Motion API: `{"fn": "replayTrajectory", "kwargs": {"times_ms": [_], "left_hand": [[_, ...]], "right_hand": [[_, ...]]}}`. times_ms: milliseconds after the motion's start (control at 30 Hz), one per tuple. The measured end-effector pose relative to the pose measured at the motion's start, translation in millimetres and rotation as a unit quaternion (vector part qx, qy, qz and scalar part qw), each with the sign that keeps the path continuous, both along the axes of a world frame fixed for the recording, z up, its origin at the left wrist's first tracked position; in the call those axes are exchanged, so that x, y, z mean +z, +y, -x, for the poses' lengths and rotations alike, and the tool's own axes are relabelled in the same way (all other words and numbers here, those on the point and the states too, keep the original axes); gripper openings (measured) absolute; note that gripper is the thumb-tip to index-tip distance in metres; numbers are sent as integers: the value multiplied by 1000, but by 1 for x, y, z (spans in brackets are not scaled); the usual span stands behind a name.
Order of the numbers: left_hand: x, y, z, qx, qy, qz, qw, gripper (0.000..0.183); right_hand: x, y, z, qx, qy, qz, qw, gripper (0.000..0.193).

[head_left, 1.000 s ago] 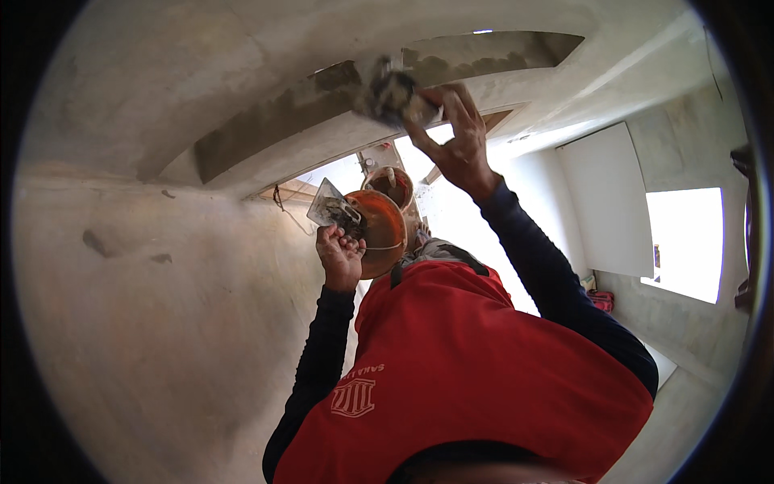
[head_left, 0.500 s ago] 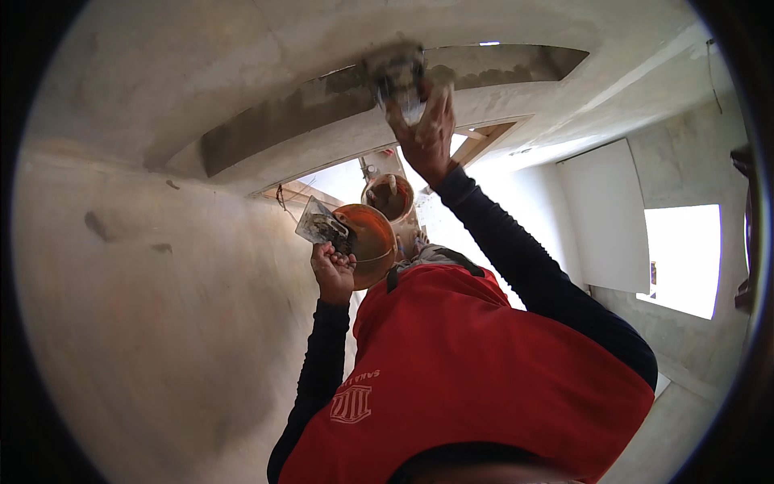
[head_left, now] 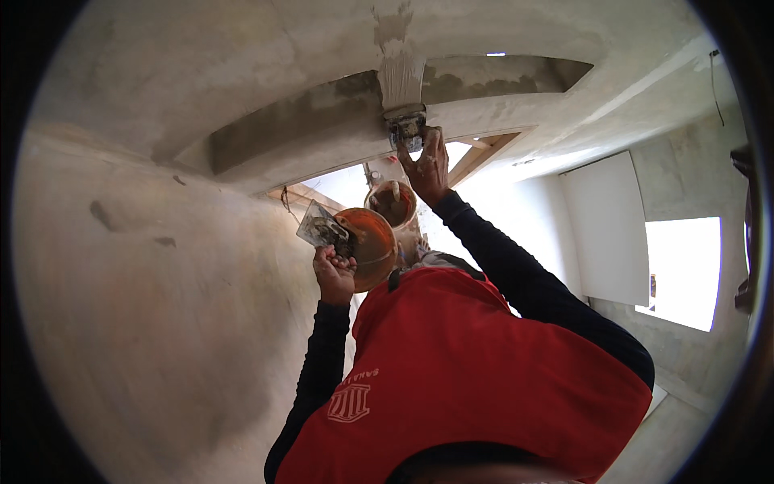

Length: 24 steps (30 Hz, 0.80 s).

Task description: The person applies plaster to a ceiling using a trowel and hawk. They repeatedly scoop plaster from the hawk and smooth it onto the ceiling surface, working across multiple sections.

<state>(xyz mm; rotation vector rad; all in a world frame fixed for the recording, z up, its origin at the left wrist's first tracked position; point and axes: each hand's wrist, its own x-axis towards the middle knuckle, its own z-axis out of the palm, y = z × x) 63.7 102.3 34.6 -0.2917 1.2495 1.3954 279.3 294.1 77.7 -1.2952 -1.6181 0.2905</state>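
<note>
My right hand (head_left: 429, 168) reaches up, its fingers wrapped round a small plaster-smeared trowel (head_left: 405, 125). That trowel rests against the wall at the lower edge of a long curved recess (head_left: 298, 121). Right above it, a ridged strip of wet plaster (head_left: 400, 79) runs across the recess and onto the wall beyond. Lower and to the left, my left hand (head_left: 334, 273) is closed on a flat rectangular plastering trowel (head_left: 317, 226), which carries dark smears of plaster. Just right of this trowel appears an orange bucket (head_left: 379, 262), lower down and partly covered by it.
A second bucket (head_left: 393, 211) with plaster in it stands beyond the orange one. Wooden boards (head_left: 488, 157) edge the bright opening under the recess. A plastered wall (head_left: 161, 323) rises close on my left. To the right are a white panel (head_left: 605, 222) and a bright window (head_left: 685, 270).
My right hand has drawn its trowel down across the recess towards me, and a strip of wet plaster now shows behind it. My left hand and its trowel have hardly moved.
</note>
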Motion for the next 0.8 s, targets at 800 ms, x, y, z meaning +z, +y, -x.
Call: {"fn": "replayTrajectory", "kwargs": {"times_ms": [800], "left_hand": [[-15,0,2,2,6,7,1000,26]], "right_hand": [[-91,-3,-8,11,-140,136,981,78]]}}
